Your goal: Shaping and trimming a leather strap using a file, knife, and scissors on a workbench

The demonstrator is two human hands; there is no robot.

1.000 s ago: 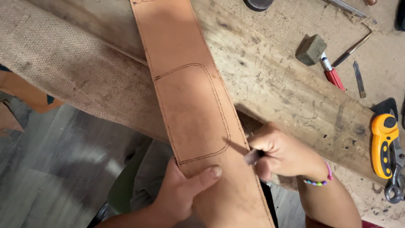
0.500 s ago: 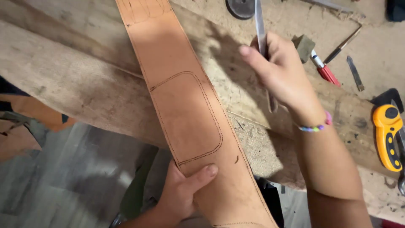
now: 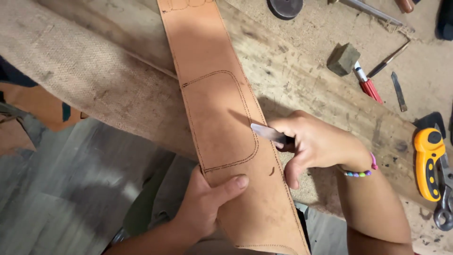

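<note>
The long tan leather strip (image 3: 222,118) lies along the desk (image 3: 302,80) and hangs over its near edge toward me, with a rounded rectangle of dotted stitch marks in its middle. My right hand (image 3: 314,141) is curled tight around a small flat metal blade (image 3: 266,133); the fingers fold over the handle and the thumb points down, so only the pale tip shows. That tip lies over the leather just inside the right side of the dotted outline; I cannot tell whether it presses in. My right wrist, with a beaded bracelet (image 3: 361,172), bends in from the lower right, and the forearm runs down out of view.

My left hand (image 3: 205,205) pinches the strip from below the desk edge: the thumb lies flat across the top of the leather just under the outline's lower line, and the other fingers are hidden beneath. The arm comes up from the bottom of the view.

Beyond the strip, on the rough desk, sit a small grey-green block (image 3: 343,59), a red-handled tool (image 3: 368,86) just beside it, a thin dark blade (image 3: 398,92) and a slim stick-like tool (image 3: 388,60), all well apart from my hands. A yellow rotary cutter (image 3: 428,163) lies at the right edge with scissors (image 3: 444,208) touching it. A dark round disc (image 3: 285,7) sits at the top. To the left, coarse burlap (image 3: 71,71) covers the desk.
</note>
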